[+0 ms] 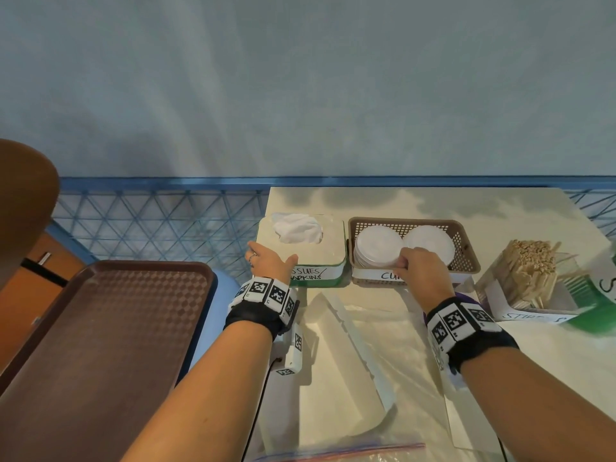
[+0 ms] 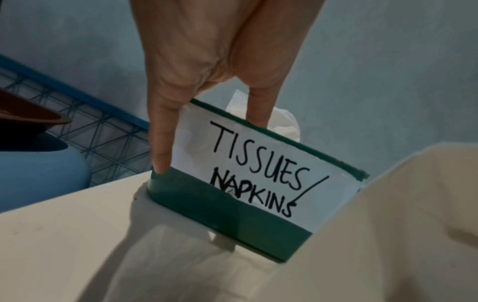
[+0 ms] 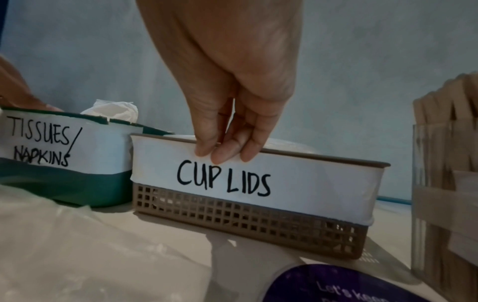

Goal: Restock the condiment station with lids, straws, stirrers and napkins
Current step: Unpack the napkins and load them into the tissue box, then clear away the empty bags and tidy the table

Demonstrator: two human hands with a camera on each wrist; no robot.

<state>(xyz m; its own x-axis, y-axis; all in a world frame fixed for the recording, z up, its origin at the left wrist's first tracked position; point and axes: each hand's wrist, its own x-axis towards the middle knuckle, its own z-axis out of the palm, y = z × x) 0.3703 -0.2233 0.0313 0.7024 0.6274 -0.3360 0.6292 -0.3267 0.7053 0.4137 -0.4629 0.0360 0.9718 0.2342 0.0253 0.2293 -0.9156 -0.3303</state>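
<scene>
My left hand (image 1: 270,261) (image 2: 207,77) rests on the near left corner of the green tissue box (image 1: 330,248) (image 2: 232,216), labelled "TISSUES/NAPKINS". One straight finger (image 2: 160,161) lies down the corner and another touches the top edge. White tissue (image 1: 296,228) sticks out of the box. My right hand (image 1: 420,268) (image 3: 232,81) grips the front rim of the brown mesh basket (image 1: 461,238) (image 3: 258,222), labelled "CUP LIDS". Its fingertips (image 3: 222,157) curl onto the label. Two stacks of white lids (image 1: 378,245) lie inside.
A clear holder of wooden stirrers (image 1: 530,271) (image 3: 444,147) stands right of the basket, with a green container (image 1: 596,295) beside it. Clear plastic wrap (image 1: 383,345) and white paper (image 1: 333,368) cover the near table. A brown tray (image 1: 100,328) sits to the left.
</scene>
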